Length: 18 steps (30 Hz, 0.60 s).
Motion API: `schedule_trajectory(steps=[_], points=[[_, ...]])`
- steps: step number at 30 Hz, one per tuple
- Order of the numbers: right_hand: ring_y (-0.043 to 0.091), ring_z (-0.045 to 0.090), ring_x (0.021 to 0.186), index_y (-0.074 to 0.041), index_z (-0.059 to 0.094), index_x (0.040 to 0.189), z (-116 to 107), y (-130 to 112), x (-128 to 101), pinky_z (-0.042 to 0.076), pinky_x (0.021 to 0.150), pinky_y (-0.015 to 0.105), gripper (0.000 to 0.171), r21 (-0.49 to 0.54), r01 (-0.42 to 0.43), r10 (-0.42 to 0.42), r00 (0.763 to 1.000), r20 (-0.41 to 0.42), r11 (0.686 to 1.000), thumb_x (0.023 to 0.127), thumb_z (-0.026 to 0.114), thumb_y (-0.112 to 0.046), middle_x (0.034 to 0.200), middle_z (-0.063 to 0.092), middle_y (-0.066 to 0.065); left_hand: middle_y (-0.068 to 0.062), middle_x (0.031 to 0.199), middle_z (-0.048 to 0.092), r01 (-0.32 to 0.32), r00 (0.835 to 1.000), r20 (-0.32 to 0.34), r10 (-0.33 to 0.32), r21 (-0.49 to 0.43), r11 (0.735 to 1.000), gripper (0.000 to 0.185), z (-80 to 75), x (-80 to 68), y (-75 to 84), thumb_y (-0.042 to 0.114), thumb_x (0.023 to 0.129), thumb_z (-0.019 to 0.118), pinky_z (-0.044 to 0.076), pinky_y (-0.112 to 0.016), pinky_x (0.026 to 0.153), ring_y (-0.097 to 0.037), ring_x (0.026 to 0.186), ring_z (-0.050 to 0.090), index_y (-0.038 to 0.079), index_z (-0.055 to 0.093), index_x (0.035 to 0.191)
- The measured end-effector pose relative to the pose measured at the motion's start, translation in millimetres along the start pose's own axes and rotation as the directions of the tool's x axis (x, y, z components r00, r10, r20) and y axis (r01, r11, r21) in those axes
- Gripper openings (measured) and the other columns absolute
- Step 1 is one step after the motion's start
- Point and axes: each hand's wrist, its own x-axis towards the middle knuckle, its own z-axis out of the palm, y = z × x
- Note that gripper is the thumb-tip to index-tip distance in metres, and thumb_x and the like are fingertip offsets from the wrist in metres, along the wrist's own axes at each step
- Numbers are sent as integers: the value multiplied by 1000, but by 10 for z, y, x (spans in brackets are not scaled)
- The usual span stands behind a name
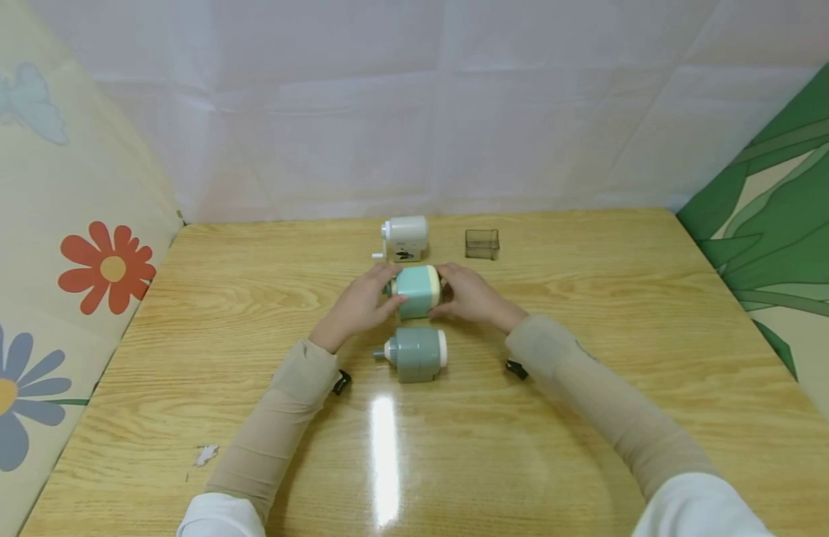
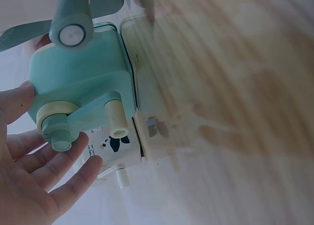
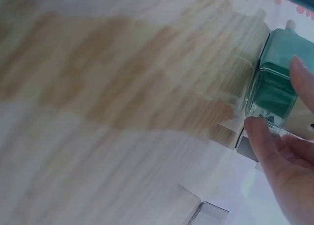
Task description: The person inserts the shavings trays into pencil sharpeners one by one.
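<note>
A turquoise hand-crank pencil sharpener (image 1: 414,291) with a cream band rests on the table between both hands. My left hand (image 1: 364,302) is at its crank end. In the left wrist view, the thumb touches the turquoise body (image 2: 81,70), while the other fingers spread loosely beside the crank (image 2: 88,109). My right hand (image 1: 471,294) holds the opposite end, thumb and index finger straddling the clear shavings drawer (image 3: 272,95). Nearer me lies a dark green pencil sharpener (image 1: 417,354); behind the turquoise one stands a white pencil sharpener (image 1: 408,235) with its crank leftward.
A small transparent box (image 1: 481,255) sits at the back, right of the white sharpener. A pale curtain (image 1: 441,127) hangs behind the glossy wooden table (image 1: 622,298). Flower-printed panels flank both sides. A torn white scrap (image 1: 206,454) lies at the front left.
</note>
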Motion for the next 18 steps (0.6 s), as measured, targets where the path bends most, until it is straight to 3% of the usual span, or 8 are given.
schedule_trajectory(steps=[12,18], points=[[24,56,92,0,50,122,7,31,26,50,81,36,69,20,19,-19,1000,2,1000,67,81,-27,110,57,13,-20,127,47,4,1000,-3,-4,2,1000,53,-9,4,-2,24,91,57,49,-38,85,-29,100,54,-4,40,132],[25,55,91,4,47,124,-21,35,18,51,78,34,71,16,35,-35,999,23,999,66,82,-18,110,55,16,-20,128,47,1,1000,-3,-1,19,1000,53,5,15,2,25,90,57,48,-39,85,-29,101,54,-4,41,132]])
